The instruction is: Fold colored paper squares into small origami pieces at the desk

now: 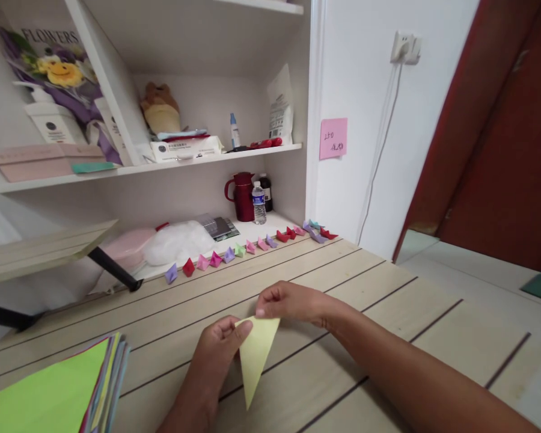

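Note:
A yellow sheet of paper [256, 352], folded into a triangle, is held between my two hands above the table, its long point hanging toward me. My left hand [220, 346] pinches its upper left corner, thumb lying on the front face. At the top edge, my right hand [286, 302] grips the paper with thumb and curled fingers. A stack of coloured paper [49, 391] with a lime green sheet on top lies at the lower left. Along the table's far edge runs a row of small folded paper boats [215, 259] in purple, red, pink and green.
The slatted wooden table [342, 282] meets a white shelf unit [288, 180]. A red jug [243, 195] and a water bottle [258, 203] stand at the back. On the left is a small raised stand [49, 246] with black legs. A cable [381, 150] hangs down the wall.

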Motion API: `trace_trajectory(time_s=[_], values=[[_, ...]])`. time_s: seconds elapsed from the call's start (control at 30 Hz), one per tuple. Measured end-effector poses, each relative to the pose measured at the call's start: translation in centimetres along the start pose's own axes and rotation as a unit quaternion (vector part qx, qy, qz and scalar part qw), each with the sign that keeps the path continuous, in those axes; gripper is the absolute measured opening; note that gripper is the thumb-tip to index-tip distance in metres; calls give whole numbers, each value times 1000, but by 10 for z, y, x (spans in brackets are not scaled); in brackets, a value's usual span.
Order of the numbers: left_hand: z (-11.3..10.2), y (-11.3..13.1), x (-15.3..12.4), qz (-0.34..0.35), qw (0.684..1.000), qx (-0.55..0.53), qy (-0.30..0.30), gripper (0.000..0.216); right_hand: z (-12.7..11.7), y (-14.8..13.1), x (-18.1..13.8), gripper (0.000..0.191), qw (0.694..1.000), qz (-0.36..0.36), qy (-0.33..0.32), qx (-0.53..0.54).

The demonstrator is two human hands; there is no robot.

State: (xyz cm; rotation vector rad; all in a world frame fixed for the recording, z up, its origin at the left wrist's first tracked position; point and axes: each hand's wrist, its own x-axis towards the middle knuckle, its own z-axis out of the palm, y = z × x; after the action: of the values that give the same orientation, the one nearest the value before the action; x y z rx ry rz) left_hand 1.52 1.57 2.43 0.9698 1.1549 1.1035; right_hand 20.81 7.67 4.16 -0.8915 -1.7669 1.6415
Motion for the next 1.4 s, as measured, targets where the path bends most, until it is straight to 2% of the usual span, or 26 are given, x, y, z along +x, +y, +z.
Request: trace_trajectory(time_s=[0.17, 0.23, 0.33, 0.37, 0.43, 0.5, 0.57, 0.67, 0.8, 0.9, 1.0, 1.1, 1.17, 1.4], values=[[-7, -2, 1, 44, 991, -99, 78, 41, 22, 11, 0, 66, 984, -5, 77, 160], [-8, -4, 1, 60, 986, -120, 97, 43, 31, 11, -2, 69, 978, -1, 70, 197], [-7, -12, 1, 75, 984, -118, 111, 39, 45, 9, -3, 79, 982, -44, 23, 182], [-6, -15, 2, 76, 984, -112, 115, 37, 49, 9, -2, 77, 981, -58, 18, 186], [-6, -22, 4, 77, 985, -94, 124, 35, 55, 10, 0, 60, 977, -56, 42, 200], [-6, -26, 6, 79, 985, -80, 134, 35, 55, 12, 3, 44, 976, -25, 84, 199], [-6, -27, 7, 91, 984, -76, 136, 38, 52, 14, 4, 40, 976, 2, 110, 187], [-7, -26, 8, 108, 984, -73, 125, 49, 46, 14, 3, 40, 976, 7, 124, 177], [-7, -24, 5, 95, 987, -39, 123, 38, 46, 9, -3, 43, 978, -4, 113, 178], [-7, -20, 0, 86, 989, -59, 109, 38, 49, 5, -7, 46, 976, -45, 107, 186], [-6, -13, -8, 37, 984, -169, 51, 38, 49, 2, -9, 52, 965, -94, 114, 216], [-2, -13, -14, -42, 968, -248, -10, 46, 49, 0, -12, 44, 960, -108, 110, 233], [1, -18, -13, -69, 960, -269, -43, 47, 51, -2, -15, 40, 961, -108, 93, 238], [0, -24, -9, -111, 944, -305, -56, 45, 56, -8, -19, 45, 961, -119, 38, 246]])
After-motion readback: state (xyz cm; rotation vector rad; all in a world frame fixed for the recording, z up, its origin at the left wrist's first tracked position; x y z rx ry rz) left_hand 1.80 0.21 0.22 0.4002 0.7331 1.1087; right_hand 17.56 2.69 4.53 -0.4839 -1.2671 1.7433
